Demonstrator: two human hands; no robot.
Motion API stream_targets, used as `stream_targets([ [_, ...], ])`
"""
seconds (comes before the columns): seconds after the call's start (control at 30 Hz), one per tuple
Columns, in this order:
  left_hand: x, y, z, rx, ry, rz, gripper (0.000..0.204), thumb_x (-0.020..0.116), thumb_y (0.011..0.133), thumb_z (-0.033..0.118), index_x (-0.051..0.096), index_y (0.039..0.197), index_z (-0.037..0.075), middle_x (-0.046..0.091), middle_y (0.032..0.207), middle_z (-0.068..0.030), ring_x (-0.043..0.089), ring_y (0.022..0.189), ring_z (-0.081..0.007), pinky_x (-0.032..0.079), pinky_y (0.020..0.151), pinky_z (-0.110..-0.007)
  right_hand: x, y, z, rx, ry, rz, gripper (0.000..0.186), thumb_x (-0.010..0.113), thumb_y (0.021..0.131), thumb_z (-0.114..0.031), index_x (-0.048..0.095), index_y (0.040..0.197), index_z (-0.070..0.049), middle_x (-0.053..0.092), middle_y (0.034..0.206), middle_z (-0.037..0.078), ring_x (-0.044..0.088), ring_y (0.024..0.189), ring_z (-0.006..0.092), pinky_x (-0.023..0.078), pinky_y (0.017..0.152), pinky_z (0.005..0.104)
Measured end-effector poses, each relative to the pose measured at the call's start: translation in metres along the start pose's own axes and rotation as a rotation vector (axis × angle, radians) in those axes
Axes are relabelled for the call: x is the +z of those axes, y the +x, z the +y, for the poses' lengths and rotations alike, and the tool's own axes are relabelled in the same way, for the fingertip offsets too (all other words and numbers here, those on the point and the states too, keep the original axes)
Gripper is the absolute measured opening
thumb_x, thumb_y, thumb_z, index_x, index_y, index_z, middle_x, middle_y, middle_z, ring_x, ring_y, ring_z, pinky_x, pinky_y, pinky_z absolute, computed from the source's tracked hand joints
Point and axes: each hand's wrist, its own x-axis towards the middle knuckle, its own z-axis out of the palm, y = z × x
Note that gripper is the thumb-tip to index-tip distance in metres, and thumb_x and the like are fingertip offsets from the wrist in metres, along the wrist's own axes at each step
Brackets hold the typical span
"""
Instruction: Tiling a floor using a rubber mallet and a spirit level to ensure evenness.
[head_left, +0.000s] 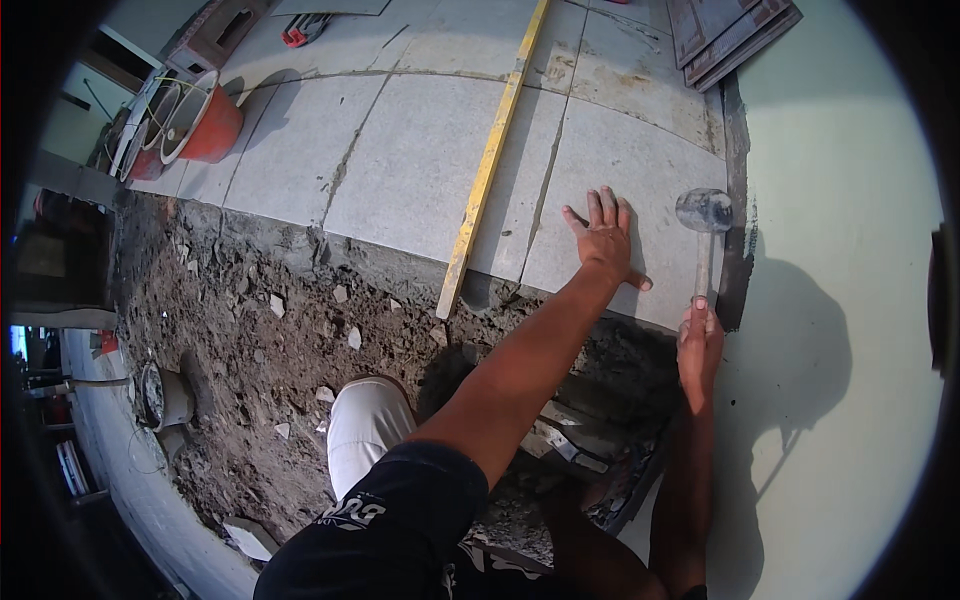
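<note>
My left hand (604, 240) lies spread on a pale grey floor tile (572, 175) beside the right-hand wall, its fingers apart. My right hand (700, 335) grips the handle of a mallet with a dark, dusty head (705, 210), which is over the same tile near its right edge. A long yellow straightedge (491, 165) lies across the tiles to the left of my left hand. The tiles end at a rough mortar edge (380, 260), with broken dirt (250, 350) and shards below it.
Orange buckets (210, 128) stand at the upper left, a grey bucket (175, 398) on the dirt. Stacked brown panels (710, 35) lean at the upper right beside the pale wall (840, 180). A red-handled tool (300, 32) lies on the far tiles. My white-clad knee (365, 425) is low centre.
</note>
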Motion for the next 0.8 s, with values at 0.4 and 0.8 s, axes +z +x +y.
stream_targets([
  [0.4,-0.01,0.006,0.01,-0.028,-0.009,-0.082,0.154,0.089,0.052,0.074,0.002,0.167,0.02,-0.001,0.173,-0.0182,0.0,0.158,-0.0438,0.018,0.113,-0.082,0.03,0.078,-0.052,-0.35,0.014,0.305,0.045,0.044,0.11,-0.043,0.059,0.105,-0.001,0.062,0.076,0.014,0.061,0.066,0.0298,0.047,0.06,0.0419],
  [0.8,-0.01,0.013,0.017,-0.013,0.097,-0.081,0.155,0.088,0.05,0.078,0.001,0.167,0.023,0.0,0.173,-0.018,0.006,0.157,-0.0457,0.027,0.111,-0.081,0.059,0.082,-0.034,0.069,-0.466,0.012,0.063,0.036,0.107,-0.054,0.061,0.122,0.001,0.068,0.115,0.032,0.063,0.111,0.0508,0.049,0.096,0.0568],
])
